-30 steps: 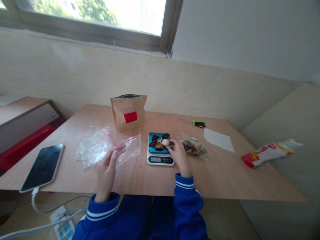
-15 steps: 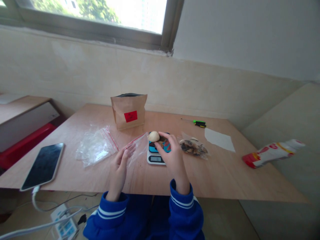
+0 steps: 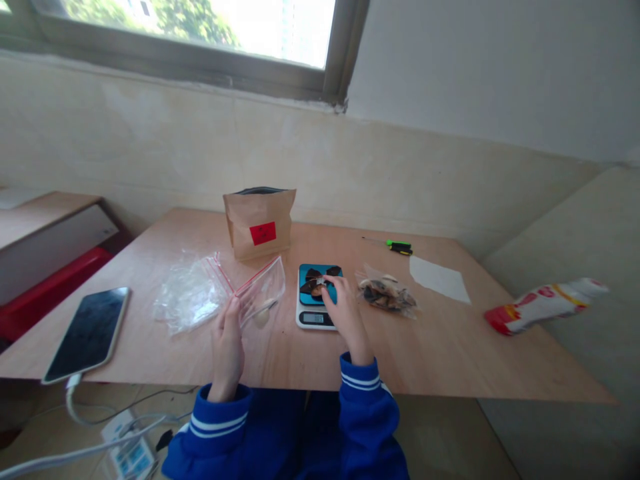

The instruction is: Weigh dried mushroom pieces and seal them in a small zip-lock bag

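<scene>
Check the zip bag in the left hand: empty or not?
Not empty. The zip bag, held up by the left hand, shows one pale piece inside.

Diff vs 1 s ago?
The pale piece left the scale: the right hand carried it left, released it into the zip bag held up by the left hand, then returned to the scale's dark pieces. Paper bag and phone unchanged.

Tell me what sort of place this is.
Probably a plain room used as a makeshift packing station, not a kitchen or shop: a bare plywood table under a window, a small digital scale, and zip bags beside a kraft pouch.
</scene>
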The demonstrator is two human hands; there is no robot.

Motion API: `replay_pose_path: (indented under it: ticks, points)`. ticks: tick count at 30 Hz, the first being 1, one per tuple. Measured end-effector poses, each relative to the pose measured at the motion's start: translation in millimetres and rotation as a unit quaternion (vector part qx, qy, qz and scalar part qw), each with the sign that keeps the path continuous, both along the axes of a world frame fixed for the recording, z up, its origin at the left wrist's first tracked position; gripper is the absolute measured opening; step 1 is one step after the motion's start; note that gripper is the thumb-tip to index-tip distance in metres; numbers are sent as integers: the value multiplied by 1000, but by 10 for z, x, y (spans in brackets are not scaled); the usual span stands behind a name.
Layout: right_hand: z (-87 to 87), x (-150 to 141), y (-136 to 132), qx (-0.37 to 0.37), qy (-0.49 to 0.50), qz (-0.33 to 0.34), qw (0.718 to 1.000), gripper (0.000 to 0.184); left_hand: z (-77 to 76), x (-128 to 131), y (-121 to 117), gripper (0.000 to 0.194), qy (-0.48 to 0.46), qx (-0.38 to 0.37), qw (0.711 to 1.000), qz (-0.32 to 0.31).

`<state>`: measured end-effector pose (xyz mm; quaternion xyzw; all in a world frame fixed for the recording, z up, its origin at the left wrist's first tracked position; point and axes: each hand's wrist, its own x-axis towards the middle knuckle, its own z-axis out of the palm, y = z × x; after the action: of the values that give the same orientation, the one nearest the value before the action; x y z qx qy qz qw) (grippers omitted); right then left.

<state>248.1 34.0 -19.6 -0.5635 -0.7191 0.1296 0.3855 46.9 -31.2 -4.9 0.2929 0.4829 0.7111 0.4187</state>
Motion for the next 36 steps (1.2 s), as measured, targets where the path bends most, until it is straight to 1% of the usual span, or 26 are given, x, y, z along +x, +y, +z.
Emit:
replay_pose_path:
  ticks: [2,4,6,8,10,14,18,20,22,24,27,30,33,36]
  points:
    - [-120,0,42,-16,-43,1,999,34,-22,-14,2,43,21,2,1000,8]
    - [-192,-47,60,-17,-69,10,997,38,-48,-27,0,45,34,0,999,9]
    - [-223,-108,68,-10,-85,4,996,40,-75,-41,-4,44,49,4,999,9]
    - [-233,-151,81,-7,-96,-8,995,38,-99,-57,-6,42,66,9,998,11]
    - [-240,-159,100,-5,-95,-12,995,33,-117,-76,-7,40,74,7,997,13]
    - [-270,-100,130,4,-61,-3,998,25,-128,-108,-8,39,89,5,996,15]
    - [-268,-25,126,3,-27,-21,999,20,-126,-120,-3,40,90,8,996,9]
    - [-219,-1,114,-3,-2,-22,1000,20,-134,-121,0,40,87,8,996,6]
    - [-120,5,89,-6,32,-14,999,20,-146,-117,4,41,79,2,997,3]
    - [28,-22,43,1,78,0,997,21,-154,-102,8,42,62,-6,998,-5]
    - [288,-137,-59,33,142,28,989,23,-145,-44,21,42,55,-5,998,-31]
    - [478,-313,-150,67,143,57,986,24,-117,59,54,41,54,11,997,-61]
    - [530,-472,-186,77,91,99,988,25,-91,172,102,42,35,37,995,-84]
    - [509,-550,-194,45,71,172,982,33,-75,245,144,42,20,43,996,-71]
